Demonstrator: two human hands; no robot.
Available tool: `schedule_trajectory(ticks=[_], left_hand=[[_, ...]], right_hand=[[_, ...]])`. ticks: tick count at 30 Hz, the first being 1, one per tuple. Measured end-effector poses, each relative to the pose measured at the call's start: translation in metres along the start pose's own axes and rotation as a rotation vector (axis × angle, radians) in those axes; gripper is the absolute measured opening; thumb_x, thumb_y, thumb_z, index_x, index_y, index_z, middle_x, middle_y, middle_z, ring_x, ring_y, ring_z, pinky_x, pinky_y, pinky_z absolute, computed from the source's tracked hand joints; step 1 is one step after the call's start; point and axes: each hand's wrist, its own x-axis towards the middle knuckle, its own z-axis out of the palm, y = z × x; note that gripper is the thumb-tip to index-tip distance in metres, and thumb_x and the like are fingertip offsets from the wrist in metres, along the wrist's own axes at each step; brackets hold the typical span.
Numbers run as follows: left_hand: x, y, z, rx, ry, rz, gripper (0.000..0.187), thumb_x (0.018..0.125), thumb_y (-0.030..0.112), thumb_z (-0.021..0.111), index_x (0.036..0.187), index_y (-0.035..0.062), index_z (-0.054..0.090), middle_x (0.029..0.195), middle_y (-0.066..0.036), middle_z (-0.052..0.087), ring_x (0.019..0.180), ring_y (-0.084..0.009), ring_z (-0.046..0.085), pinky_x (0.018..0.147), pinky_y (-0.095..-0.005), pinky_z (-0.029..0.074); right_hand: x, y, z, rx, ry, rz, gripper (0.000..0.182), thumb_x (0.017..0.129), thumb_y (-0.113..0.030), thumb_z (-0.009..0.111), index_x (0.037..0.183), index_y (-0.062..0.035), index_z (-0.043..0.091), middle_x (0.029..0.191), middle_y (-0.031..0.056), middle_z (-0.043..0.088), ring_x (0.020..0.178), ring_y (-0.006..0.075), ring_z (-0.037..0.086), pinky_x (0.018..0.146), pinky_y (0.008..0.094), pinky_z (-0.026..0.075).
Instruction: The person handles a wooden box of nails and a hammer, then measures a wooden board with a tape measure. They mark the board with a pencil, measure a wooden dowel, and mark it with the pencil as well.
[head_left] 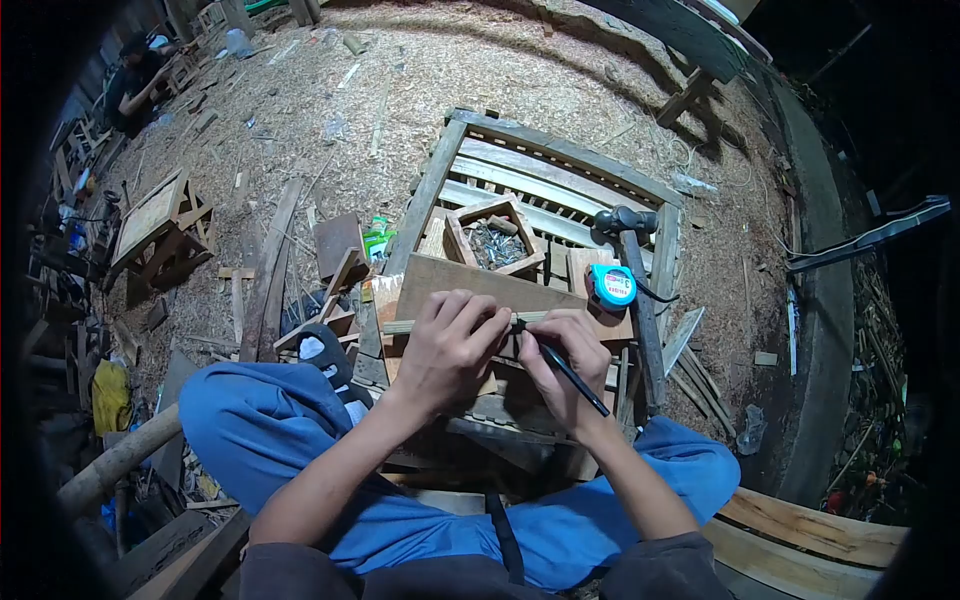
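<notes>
A thin, pale wooden strip (440,325) lies crosswise on a flat brown board (450,280), under both hands. The left hand (450,345) presses down on the strip with fingers spread over it. The right hand (562,365) pinches a dark pencil (570,372), its tip touching the strip just beside the left fingers. Beyond the board, a small square wooden box (497,240) holds metal nails. A teal tape measure (612,285) and a hammer (640,290) lie to the right on a rough slatted frame (560,165), with sawdust all around.
</notes>
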Motion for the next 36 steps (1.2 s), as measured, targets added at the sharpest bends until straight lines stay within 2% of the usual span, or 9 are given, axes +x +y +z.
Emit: schedule_trajectory(ticks=[2,4,10,14,16,29,31,36], left_hand=[[-0.0004,0.0004,0.0008,-0.002,-0.007,0.0,0.028,0.086,0.012,0.074,0.112,0.0029,0.072,0.104,-0.008,0.066,0.099,-0.0263,0.063,0.089,-0.0414,0.047],[-0.0013,0.0,0.0013,-0.004,-0.006,0.007,0.028,0.086,0.011,0.074,0.113,0.0029,0.072,0.106,-0.008,0.066,0.099,-0.0263,0.063,0.089,-0.0415,0.047],[-0.0024,-0.0007,0.0026,-0.009,-0.006,0.012,0.032,0.084,0.01,0.073,0.114,0.0023,0.072,0.108,-0.009,0.067,0.1,-0.0268,0.063,0.091,-0.0416,0.047],[-0.0035,-0.0025,0.0032,-0.011,-0.016,0.014,0.036,0.08,0.009,0.073,0.115,0.0019,0.071,0.109,-0.009,0.067,0.101,-0.0269,0.063,0.091,-0.0416,0.047],[-0.0041,-0.003,0.0042,-0.012,-0.02,0.012,0.037,0.078,0.009,0.079,0.114,0.0041,0.072,0.107,-0.009,0.067,0.098,-0.0285,0.064,0.089,-0.0436,0.047],[-0.0026,-0.0028,0.003,0.004,-0.028,0.024,0.04,0.075,0.007,0.079,0.115,0.0046,0.072,0.105,-0.008,0.067,0.094,-0.027,0.064,0.084,-0.0415,0.047],[-0.0031,-0.002,0.0033,0.015,-0.039,0.016,0.039,0.077,0.009,0.07,0.116,0.0026,0.071,0.111,-0.008,0.067,0.1,-0.0256,0.063,0.085,-0.0403,0.048],[-0.0008,-0.0029,0.001,0.033,-0.063,0.018,0.041,0.077,0.009,0.07,0.117,0.0031,0.071,0.11,-0.008,0.067,0.1,-0.0254,0.063,0.084,-0.0396,0.048]], right_hand=[[-0.0018,0.0022,0.0005,-0.001,-0.01,0.007,0.014,0.083,0.0,0.078,0.095,0.0021,0.071,0.088,0.0162,0.069,0.087,0.0327,0.068,0.077,0.0407,0.056],[-0.0029,0.0053,0.0006,-0.028,-0.028,0.001,0.012,0.087,-0.004,0.078,0.095,0.0027,0.073,0.093,0.0163,0.071,0.088,0.0289,0.07,0.078,0.0373,0.057],[-0.0011,0.0034,0.0017,-0.035,-0.009,0.002,0.012,0.088,-0.005,0.078,0.095,0.0024,0.072,0.091,0.0165,0.071,0.087,0.0292,0.07,0.078,0.0374,0.057],[-0.0018,0.0022,0.0013,-0.035,-0.018,0.011,0.012,0.087,-0.005,0.078,0.095,0.0023,0.072,0.09,0.0165,0.071,0.087,0.029,0.07,0.078,0.0377,0.057],[-0.0032,0.0014,0.0014,-0.013,-0.015,0.013,0.013,0.082,-0.002,0.079,0.093,0.0013,0.072,0.087,0.0154,0.069,0.088,0.0327,0.068,0.079,0.0415,0.055],[-0.0002,-0.0034,-0.001,0.029,0.009,0.051,0.013,0.082,0.0,0.078,0.093,0.0017,0.071,0.088,0.0161,0.07,0.087,0.032,0.069,0.077,0.0404,0.057],[-0.0002,-0.0002,0.0005,0.024,0.015,0.067,0.012,0.083,0.0,0.078,0.094,0.0019,0.071,0.088,0.0163,0.069,0.088,0.0323,0.069,0.077,0.0407,0.057],[0.0012,0.0002,0.0001,0.006,0.003,0.043,0.012,0.084,0.0,0.078,0.094,0.0022,0.071,0.088,0.0164,0.069,0.088,0.0325,0.069,0.077,0.0407,0.057]])
